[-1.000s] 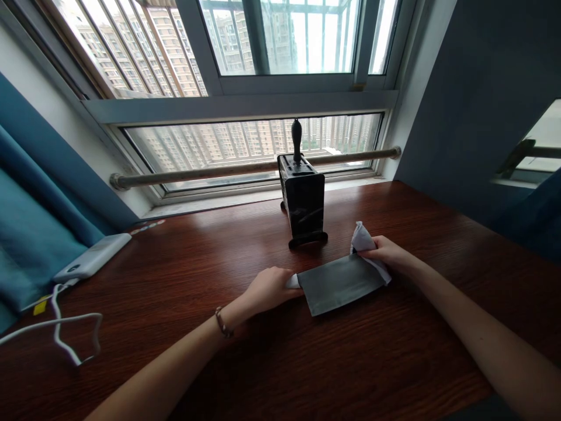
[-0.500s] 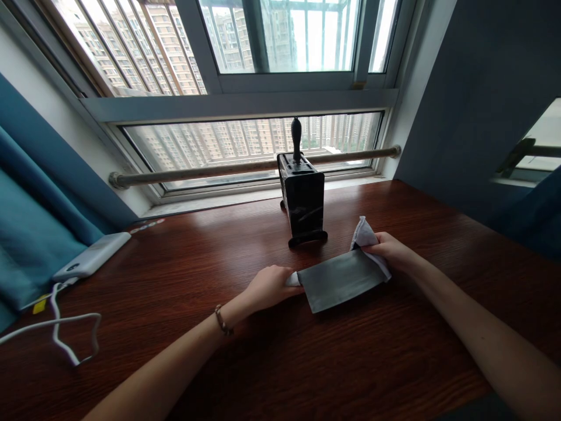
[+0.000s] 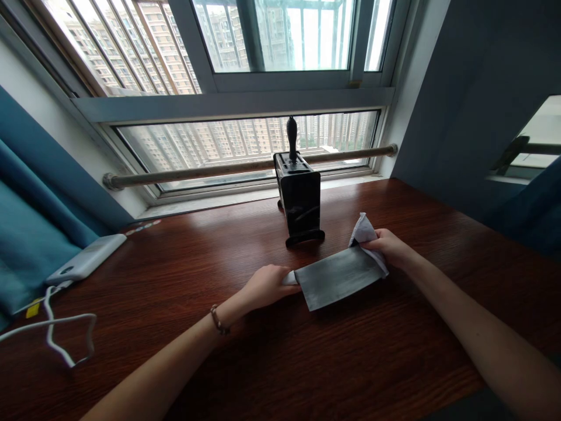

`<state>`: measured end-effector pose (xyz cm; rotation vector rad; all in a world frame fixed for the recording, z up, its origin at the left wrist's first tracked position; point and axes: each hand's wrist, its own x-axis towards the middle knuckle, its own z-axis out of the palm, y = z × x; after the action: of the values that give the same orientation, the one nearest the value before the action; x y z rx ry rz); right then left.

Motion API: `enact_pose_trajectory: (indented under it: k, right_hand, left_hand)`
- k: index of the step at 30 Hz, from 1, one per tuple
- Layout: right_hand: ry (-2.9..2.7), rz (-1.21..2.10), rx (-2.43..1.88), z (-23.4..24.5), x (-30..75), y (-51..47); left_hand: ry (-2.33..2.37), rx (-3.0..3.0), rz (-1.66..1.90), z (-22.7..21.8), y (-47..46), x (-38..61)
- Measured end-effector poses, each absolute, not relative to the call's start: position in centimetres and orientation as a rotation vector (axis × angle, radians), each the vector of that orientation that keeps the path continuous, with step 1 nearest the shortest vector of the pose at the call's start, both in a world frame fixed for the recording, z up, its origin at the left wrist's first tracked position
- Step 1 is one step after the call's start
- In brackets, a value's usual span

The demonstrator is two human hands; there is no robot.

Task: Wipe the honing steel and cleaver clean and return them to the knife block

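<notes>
A broad grey cleaver blade [image 3: 335,278] lies flat on the dark wooden table [image 3: 280,351]. My left hand [image 3: 266,285] is closed round the cleaver's handle at the blade's left end; the handle itself is almost wholly hidden in my fist. My right hand [image 3: 388,248] pinches a crumpled white cloth [image 3: 363,231] against the blade's far right corner. A bracelet sits on my left wrist.
A black knife block [image 3: 298,200] with one dark handle sticking up stands just behind the blade. A white power bank [image 3: 86,258] with a white cable [image 3: 56,333] lies at the table's left. A window with a rail, a teal curtain and a dark wall bound the table.
My hands, the cloth and the blade keep the same hold and place. The view has shifted slightly, so everything sits a little to the left.
</notes>
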<state>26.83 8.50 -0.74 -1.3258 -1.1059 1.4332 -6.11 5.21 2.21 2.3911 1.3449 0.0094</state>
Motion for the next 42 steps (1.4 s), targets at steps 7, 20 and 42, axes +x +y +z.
enact_pose_trajectory:
  k: [7,20,42]
  right_hand:
    - [-1.084,1.406,-1.341,-0.6,26.7,8.3]
    - [-0.645,1.195,-1.237,1.7,31.5,9.5]
    - [-1.842,0.969,-1.162,1.6,27.3,7.6]
  left_hand:
    - [1.328,2.403,0.033,1.8,5.4,-6.3]
    - [1.274,2.37,0.046,1.5,6.1,-6.9]
    - [1.282,2.302,-0.01,2.1,6.0,-6.7]
